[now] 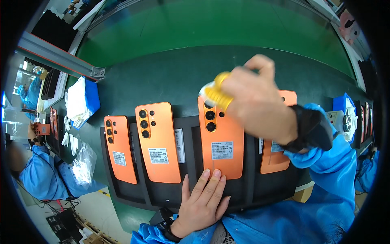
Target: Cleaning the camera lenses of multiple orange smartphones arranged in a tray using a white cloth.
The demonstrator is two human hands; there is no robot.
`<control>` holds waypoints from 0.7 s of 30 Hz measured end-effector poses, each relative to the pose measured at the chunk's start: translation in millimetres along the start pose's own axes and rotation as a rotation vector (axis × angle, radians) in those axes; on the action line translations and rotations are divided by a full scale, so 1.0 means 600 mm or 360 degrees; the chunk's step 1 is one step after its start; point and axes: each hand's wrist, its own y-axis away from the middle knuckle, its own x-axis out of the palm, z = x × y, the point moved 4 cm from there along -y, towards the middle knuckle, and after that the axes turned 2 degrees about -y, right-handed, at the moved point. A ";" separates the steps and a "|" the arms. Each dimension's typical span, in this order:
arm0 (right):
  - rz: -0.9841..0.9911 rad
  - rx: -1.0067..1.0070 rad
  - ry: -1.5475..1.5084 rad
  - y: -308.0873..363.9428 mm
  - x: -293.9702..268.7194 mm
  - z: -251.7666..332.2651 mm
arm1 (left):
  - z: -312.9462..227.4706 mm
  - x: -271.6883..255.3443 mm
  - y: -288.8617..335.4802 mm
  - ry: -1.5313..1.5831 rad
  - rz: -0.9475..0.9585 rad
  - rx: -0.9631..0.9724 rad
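Four orange phones lie back up in a black compartmented tray (189,198), each with dark camera lenses and a white label. My left hand (202,203) is open, fingers stretched out, its fingertips touching the lower edge of the third phone (227,166). Over that phone's top left corner, by the lenses, my right hand (254,93) is closed. Yellow ribbed covers, seemingly finger cots (219,97), are on its thumb and forefinger, which pinch a small white cloth (206,88). The right hand is slightly blurred, and its forearm partly hides the fourth phone (274,160).
On the left stands a blue bin (92,97) with white cloths, near a clear plastic bag (84,164). Another blue bin (346,106) is at the right. A co-worker (44,175) in blue sits at the left. A green panel (211,28) runs behind the dark green table (162,73).
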 end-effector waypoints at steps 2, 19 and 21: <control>0.0047 -0.0115 -0.0061 0.003 0.014 0.032 | -0.001 -0.001 0.000 -0.0006 -0.0023 0.0007; 0.0130 0.0136 0.0310 0.065 -0.004 0.035 | 0.002 -0.004 -0.003 -0.0009 -0.0047 0.0050; -0.0006 0.0316 0.0537 0.048 0.009 -0.015 | 0.002 -0.005 -0.002 -0.0026 -0.0039 0.0021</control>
